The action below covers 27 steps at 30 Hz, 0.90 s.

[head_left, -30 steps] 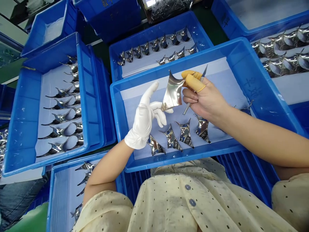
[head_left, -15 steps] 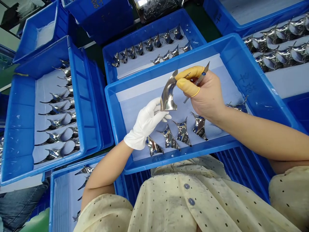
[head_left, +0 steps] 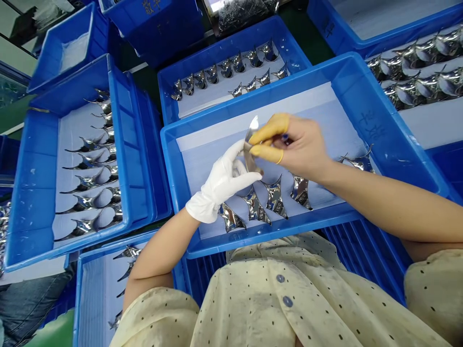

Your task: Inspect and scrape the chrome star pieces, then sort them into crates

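A shiny curved metal part [head_left: 249,147] is held edge-on above the middle blue tray [head_left: 173,159]. My left hand [head_left: 220,183], in a white glove, pinches its lower edge. My right hand [head_left: 289,144], with yellow finger cots on thumb and forefinger, grips the part's upper edge. Any tool in that hand is hidden behind the fingers. Several similar polished parts [head_left: 267,200] lie in a row on the pale liner beneath my hands, and one more [head_left: 356,161] rests at the tray's right.
Blue trays surround the middle one: a left tray [head_left: 21,202] with several parts, a far tray [head_left: 231,50] with two rows of parts, a right tray [head_left: 415,79] full of parts, and a near-left tray [head_left: 81,289]. Stacked bins stand behind.
The metal part has turned from face-on to edge-on and dropped lower. My right hand rolled over it, so the thin tool that stuck up from its fingers no longer shows.
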Motion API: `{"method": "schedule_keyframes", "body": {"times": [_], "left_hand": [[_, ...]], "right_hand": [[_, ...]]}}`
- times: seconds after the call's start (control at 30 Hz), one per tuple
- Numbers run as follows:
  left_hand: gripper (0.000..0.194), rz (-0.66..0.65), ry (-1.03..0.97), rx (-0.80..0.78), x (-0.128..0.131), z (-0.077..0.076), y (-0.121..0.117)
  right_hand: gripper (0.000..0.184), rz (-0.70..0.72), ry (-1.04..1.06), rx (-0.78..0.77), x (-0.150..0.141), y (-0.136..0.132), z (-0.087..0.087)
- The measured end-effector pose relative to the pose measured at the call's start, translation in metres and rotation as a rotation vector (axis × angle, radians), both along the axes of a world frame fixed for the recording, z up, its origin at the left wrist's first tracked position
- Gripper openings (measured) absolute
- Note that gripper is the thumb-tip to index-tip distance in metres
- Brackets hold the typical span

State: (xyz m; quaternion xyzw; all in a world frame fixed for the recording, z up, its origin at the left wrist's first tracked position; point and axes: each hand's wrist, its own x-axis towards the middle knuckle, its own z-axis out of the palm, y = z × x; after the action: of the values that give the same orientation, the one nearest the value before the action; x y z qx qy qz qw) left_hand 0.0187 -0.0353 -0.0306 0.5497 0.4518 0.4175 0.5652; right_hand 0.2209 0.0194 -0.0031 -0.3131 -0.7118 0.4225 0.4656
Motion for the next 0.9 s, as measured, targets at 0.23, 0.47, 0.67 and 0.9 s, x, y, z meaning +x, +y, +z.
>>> {"method": "schedule_keyframes", "body": {"times": [0.23, 0.47, 0.67, 0.9], "left_hand": [[0.050, 0.204, -0.420, -0.177, 0.002, 0.005, 0.008], [0.064, 0.227, -0.533, -0.243, -0.008, 0.013, 0.018], [0.069, 0.290, -0.593, -0.329, -0.011, 0.019, 0.023], [0.064, 0.350, -0.602, -0.347, -0.018, 0.014, 0.023]], "right_hand": [[0.037, 0.093, -0.181, 0.313, 0.005, 0.006, -0.009], [0.005, 0.343, -0.302, 0.364, 0.006, 0.041, 0.009], [0.017, 0.031, -0.772, 0.205, -0.050, 0.192, 0.025], [0.014, 0.068, -1.306, -0.101, -0.129, 0.267, -0.016]]}}
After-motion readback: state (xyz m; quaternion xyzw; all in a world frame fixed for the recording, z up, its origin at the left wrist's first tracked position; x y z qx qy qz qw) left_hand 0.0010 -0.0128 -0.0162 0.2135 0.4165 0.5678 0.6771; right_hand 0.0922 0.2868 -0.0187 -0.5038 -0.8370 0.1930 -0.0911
